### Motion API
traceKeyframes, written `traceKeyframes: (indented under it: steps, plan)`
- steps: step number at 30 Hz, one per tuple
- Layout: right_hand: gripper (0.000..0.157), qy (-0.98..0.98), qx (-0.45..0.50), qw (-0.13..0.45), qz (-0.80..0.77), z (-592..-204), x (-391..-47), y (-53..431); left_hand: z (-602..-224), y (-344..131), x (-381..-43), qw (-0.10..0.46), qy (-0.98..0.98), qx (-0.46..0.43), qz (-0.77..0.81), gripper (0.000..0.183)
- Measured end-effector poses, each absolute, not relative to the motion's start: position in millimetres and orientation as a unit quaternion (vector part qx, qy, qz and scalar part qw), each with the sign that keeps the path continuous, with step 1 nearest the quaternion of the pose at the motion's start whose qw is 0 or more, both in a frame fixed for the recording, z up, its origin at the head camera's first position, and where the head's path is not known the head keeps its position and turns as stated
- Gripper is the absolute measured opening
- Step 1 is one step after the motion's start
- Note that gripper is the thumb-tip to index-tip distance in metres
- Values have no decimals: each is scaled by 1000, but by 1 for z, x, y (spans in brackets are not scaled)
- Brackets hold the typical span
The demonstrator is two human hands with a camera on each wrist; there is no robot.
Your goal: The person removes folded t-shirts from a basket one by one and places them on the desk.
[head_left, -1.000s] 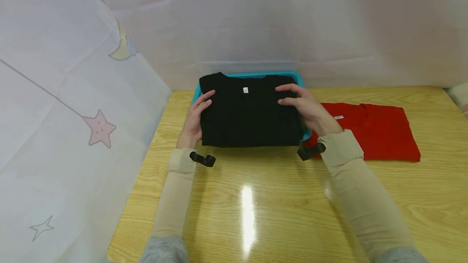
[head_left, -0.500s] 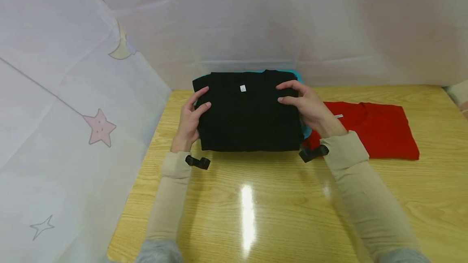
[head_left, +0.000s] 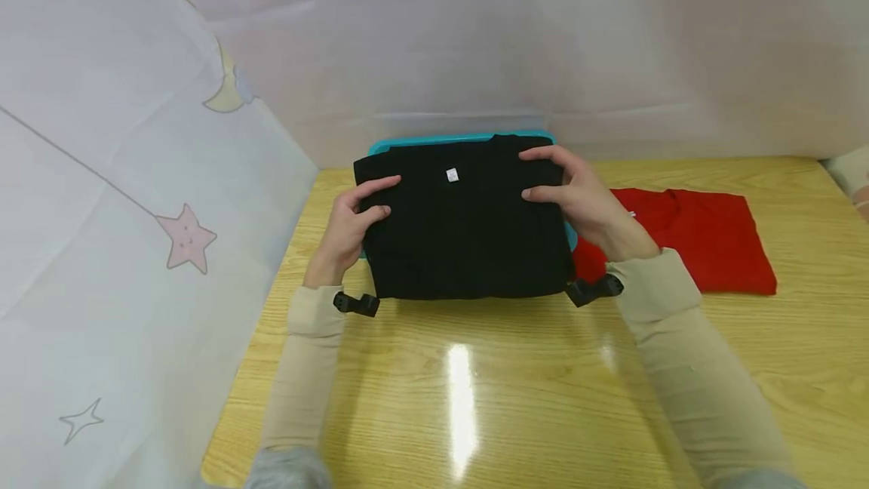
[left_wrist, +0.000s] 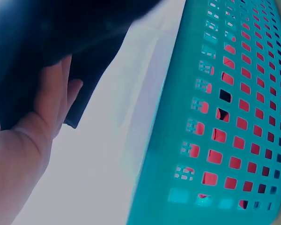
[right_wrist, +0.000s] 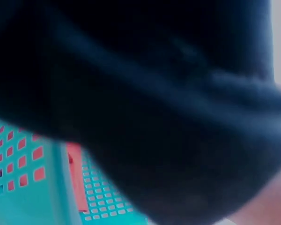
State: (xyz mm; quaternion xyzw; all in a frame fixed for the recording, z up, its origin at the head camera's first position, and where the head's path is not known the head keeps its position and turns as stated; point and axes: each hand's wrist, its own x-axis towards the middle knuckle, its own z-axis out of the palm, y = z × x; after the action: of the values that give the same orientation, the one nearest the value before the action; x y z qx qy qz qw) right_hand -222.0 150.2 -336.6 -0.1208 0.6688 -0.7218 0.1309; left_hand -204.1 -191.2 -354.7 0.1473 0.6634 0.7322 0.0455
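Both my hands hold a folded black shirt [head_left: 468,232] with a small white label near its neckline. My left hand [head_left: 346,229] grips the shirt's left side, thumb on top. On the opposite side, my right hand [head_left: 587,206] has it pinched the same way, with the other fingers out of sight beneath. A turquoise basket [head_left: 434,139] lies under the shirt, mostly covered in the head view. Its perforated wall [left_wrist: 164,159] shows in the left wrist view, apart from the shirt, with red cloth [left_wrist: 215,156] behind the holes. Black fabric [right_wrist: 154,117] fills most of the right wrist view.
A folded red shirt [head_left: 720,247] lies on the wooden table [head_left: 529,383] to the right of the basket, partly behind my right wrist. A pale sheet [head_left: 448,44] hangs along the back, and a printed one [head_left: 122,247] on the left.
The black shirt has moved nearer to me and looks larger, uncovering more of the basket's back rim since half a second ago. My left hand has shifted left; both hands keep their hold.
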Motion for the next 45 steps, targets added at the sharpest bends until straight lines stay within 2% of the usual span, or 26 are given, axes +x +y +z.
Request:
traceKeyframes:
  steps: [10, 17, 22, 27, 37, 45]
  plan:
    - [33, 764, -130, 107, -623, -332, -213, 152, -352, -192, -200, 57, 760, 123, 636, 47]
    - [39, 773, -126, 119, -610, -329, -208, 154, -350, -192, -196, 53, 749, 147, 644, 48]
    - [46, 745, -132, 140, -638, -329, -204, 158, -350, -194, -195, 80, 710, 154, 683, 50]
    - [42, 725, -139, 156, -657, -330, -201, 161, -352, -198, -194, 105, 674, 154, 715, 52]
    - [32, 761, -133, 124, -623, -330, -190, 158, -353, -202, -187, 120, 617, 136, 766, 38]
    - [37, 790, -123, 108, -591, -325, -180, 156, -349, -201, -179, 109, 641, 133, 748, 40]
